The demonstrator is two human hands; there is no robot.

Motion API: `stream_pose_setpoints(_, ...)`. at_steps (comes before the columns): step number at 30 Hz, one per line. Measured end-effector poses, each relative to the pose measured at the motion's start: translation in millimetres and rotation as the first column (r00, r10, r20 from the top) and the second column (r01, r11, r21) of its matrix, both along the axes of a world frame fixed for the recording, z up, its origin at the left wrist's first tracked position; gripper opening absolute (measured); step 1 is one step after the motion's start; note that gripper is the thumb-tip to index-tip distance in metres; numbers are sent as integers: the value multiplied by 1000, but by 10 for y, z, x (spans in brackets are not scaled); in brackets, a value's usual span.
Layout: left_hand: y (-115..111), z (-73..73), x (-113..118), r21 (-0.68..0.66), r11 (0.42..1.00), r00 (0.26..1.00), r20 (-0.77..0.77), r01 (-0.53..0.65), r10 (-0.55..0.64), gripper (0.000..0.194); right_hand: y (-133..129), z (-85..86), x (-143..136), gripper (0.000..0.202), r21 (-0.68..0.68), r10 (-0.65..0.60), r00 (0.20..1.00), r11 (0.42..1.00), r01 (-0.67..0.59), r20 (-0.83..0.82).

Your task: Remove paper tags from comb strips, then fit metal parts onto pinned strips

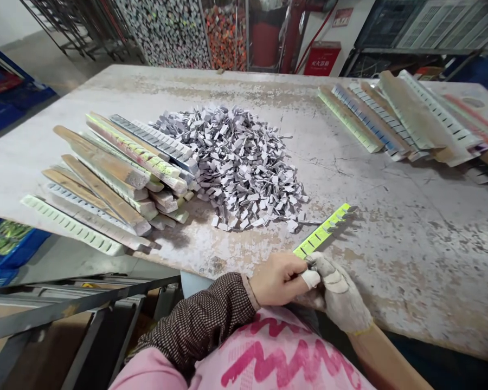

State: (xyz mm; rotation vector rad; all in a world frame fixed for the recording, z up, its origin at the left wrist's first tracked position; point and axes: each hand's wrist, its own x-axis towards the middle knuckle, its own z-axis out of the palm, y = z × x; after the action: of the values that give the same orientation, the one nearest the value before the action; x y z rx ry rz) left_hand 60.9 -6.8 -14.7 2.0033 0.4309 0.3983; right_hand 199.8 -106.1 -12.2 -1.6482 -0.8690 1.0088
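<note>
Though in left hand point(274, 279), lime strip point(322, 233) mostly beyond

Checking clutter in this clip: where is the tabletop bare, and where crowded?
Bare tabletop lies between the heap of small grey pieces and the right slotted bars, and right of the yellow-green slotted strip and gloved right hand. Crowded: where the left slotted bars meet the heap.

Layout, worktable point(394, 233).
Piece heap point(248, 162) at centre; strip stack point(101, 154) left of it; second strip group point(409, 111) far right; single strip point(321, 233) before heap, toward right; left hand point(276, 279) and right hand point(341, 292) at its near end.
</note>
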Motion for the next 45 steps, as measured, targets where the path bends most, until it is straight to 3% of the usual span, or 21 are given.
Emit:
stream_pose_setpoints(3,12,-87,63,86,995,994,-84,-56,63,47,8,-81,76,41,-23,-68,997,997,69,42)
stream_pose_setpoints(5,48,-143,103,202,977,975,-191,-70,109,40,12,-198,242,40,-26,-94,963,994,104,251)
stream_pose_setpoints(6,65,-169,117,268,961,963,-232,-72,137,38,18,-271,351,40,-4,-100,907,994,111,410)
stream_pose_setpoints(8,82,-220,133,385,920,940,-282,-73,192,49,41,-424,580,41,61,-113,686,993,100,719)
stream_pose_setpoints(10,73,-276,139,456,888,923,-314,-58,222,58,81,-547,764,43,97,-108,447,994,49,888)
stream_pose_setpoints(12,48,-337,146,476,879,911,-347,-36,225,54,129,-610,864,42,70,-64,269,997,-14,961)
stream_pose_setpoints(14,26,-397,157,464,886,905,-370,-16,210,53,176,-618,890,40,14,-7,162,999,-47,987)
stream_pose_setpoints(16,17,-443,170,442,897,906,-377,-7,194,54,219,-607,881,40,-18,24,112,998,-54,993)
stream_pose_setpoints(22,26,-483,185,408,913,922,-347,-16,171,50,319,-711,899,36,24,-14,81,991,-128,997)
stream_pose_setpoints(27,33,-482,172,409,912,916,-353,-30,188,53,316,-835,973,25,208,-174,176,956,-204,969)
stream_pose_setpoints(38,41,-506,184,382,924,927,-337,-25,165,47,359,-833,1001,37,74,-54,164,990,-119,985)
stream_pose_setpoints(42,49,-497,187,394,918,924,-338,-33,178,48,356,-878,980,36,143,-107,237,980,-140,966)
stream_pose_setpoints(45,64,-486,254,418,908,921,-346,-21,180,47,331,-805,1007,35,148,-109,319,984,-100,941)
